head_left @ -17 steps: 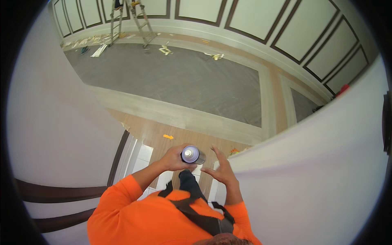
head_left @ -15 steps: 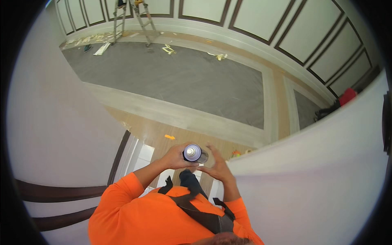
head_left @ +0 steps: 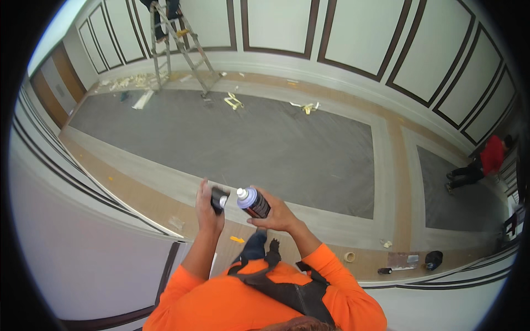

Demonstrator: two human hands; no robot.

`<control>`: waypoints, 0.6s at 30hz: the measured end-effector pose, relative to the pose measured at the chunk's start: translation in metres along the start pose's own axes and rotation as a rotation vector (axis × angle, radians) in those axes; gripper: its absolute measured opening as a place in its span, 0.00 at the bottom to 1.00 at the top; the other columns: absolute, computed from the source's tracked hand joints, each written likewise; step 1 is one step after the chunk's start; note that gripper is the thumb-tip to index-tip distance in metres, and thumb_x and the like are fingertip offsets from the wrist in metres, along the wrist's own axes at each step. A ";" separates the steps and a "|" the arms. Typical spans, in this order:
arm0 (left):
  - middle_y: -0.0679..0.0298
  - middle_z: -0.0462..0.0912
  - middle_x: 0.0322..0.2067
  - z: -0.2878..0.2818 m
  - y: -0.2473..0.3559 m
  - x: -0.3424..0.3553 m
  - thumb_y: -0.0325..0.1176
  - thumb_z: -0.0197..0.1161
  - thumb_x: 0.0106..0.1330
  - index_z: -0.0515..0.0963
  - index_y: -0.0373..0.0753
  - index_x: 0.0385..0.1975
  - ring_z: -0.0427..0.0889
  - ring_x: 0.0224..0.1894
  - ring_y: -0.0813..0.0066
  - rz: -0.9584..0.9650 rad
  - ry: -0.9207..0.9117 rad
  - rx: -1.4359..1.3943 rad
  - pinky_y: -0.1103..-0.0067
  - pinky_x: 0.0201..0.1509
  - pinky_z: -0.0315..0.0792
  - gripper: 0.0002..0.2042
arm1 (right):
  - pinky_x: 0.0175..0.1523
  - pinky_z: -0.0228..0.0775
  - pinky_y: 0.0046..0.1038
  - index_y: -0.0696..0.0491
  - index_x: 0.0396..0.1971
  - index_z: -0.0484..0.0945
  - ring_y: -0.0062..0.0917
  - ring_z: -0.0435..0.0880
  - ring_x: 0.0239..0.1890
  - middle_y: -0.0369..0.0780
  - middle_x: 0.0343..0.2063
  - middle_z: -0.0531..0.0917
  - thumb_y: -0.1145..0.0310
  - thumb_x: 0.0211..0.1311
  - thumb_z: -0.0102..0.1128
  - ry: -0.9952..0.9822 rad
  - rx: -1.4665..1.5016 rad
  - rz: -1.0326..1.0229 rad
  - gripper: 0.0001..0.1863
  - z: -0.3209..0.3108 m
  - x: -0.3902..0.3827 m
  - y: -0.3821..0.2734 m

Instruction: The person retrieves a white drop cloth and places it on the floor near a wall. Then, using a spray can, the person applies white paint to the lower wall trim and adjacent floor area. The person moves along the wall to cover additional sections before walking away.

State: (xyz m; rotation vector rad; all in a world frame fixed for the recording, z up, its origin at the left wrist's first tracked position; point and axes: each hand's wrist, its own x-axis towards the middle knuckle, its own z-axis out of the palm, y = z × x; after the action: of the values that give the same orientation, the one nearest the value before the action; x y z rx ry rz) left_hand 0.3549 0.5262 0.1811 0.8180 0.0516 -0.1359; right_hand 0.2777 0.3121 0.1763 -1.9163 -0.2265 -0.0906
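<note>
My right hand is wrapped round a spray can, which has a white nozzle, a pale purple top and a dark printed body. The can leans with its nozzle toward the left. A short gap away, my left hand grips a black cap whose open, pale end faces the can. Cap and can are apart, both held in front of my chest.
A stepladder with a person's legs on it stands by the far panelled wall. Another person in red is at the far right. Masking scraps litter the grey floor. A tape roll and a dark bag-like object lie at right.
The can has passed from my left hand to my right, and my left hand now holds the black cap. My view has moved out past the nearby walls, showing more of the room.
</note>
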 end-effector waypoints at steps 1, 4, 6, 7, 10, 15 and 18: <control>0.59 0.78 0.46 0.030 -0.010 0.030 0.42 0.63 0.75 0.62 0.34 0.70 0.82 0.48 0.67 -0.003 -0.070 -0.049 0.66 0.55 0.80 0.30 | 0.69 0.68 0.36 0.53 0.72 0.63 0.39 0.79 0.64 0.48 0.61 0.79 0.57 0.45 0.83 0.036 -0.051 0.037 0.53 -0.023 0.015 0.002; 0.61 0.79 0.44 0.120 -0.043 0.085 0.41 0.61 0.76 0.64 0.37 0.68 0.82 0.46 0.67 -0.049 -0.118 -0.075 0.64 0.56 0.79 0.26 | 0.61 0.76 0.39 0.49 0.71 0.65 0.48 0.82 0.58 0.50 0.58 0.81 0.56 0.47 0.80 0.187 -0.130 0.039 0.50 -0.081 0.043 0.011; 0.61 0.80 0.43 0.149 -0.076 0.107 0.40 0.61 0.76 0.66 0.37 0.66 0.82 0.46 0.67 -0.123 -0.179 -0.017 0.65 0.57 0.78 0.24 | 0.61 0.76 0.40 0.49 0.71 0.65 0.48 0.83 0.57 0.50 0.58 0.81 0.55 0.47 0.81 0.278 -0.197 0.074 0.50 -0.103 0.043 0.022; 0.61 0.81 0.43 0.162 -0.095 0.119 0.39 0.62 0.75 0.68 0.36 0.65 0.82 0.47 0.68 -0.158 -0.249 0.052 0.66 0.57 0.78 0.24 | 0.61 0.76 0.40 0.49 0.71 0.65 0.48 0.83 0.57 0.51 0.58 0.81 0.54 0.47 0.81 0.340 -0.231 0.085 0.50 -0.121 0.042 0.027; 0.60 0.83 0.44 0.219 -0.157 0.158 0.36 0.67 0.71 0.75 0.32 0.59 0.82 0.47 0.70 -0.127 -0.481 0.387 0.72 0.57 0.76 0.21 | 0.59 0.77 0.42 0.49 0.72 0.64 0.49 0.82 0.57 0.51 0.59 0.79 0.54 0.48 0.80 0.505 -0.356 0.188 0.51 -0.180 0.042 0.050; 0.61 0.84 0.41 0.310 -0.242 0.193 0.33 0.72 0.64 0.82 0.30 0.48 0.82 0.46 0.72 -0.082 -0.814 0.719 0.76 0.56 0.74 0.16 | 0.52 0.78 0.45 0.50 0.73 0.61 0.49 0.83 0.50 0.50 0.51 0.81 0.55 0.50 0.75 0.704 -0.507 0.327 0.50 -0.252 0.028 0.091; 0.61 0.83 0.41 0.363 -0.316 0.205 0.32 0.73 0.62 0.83 0.30 0.46 0.81 0.46 0.72 -0.087 -0.976 0.740 0.76 0.54 0.75 0.16 | 0.51 0.78 0.45 0.51 0.72 0.61 0.50 0.84 0.50 0.52 0.50 0.81 0.56 0.50 0.75 0.796 -0.568 0.483 0.49 -0.306 0.013 0.119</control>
State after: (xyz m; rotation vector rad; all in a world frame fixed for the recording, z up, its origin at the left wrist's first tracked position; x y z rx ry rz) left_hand 0.5113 0.0266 0.1805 1.4062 -0.9320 -0.6486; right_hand 0.3284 -0.0129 0.1760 -2.2666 0.8731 -0.6261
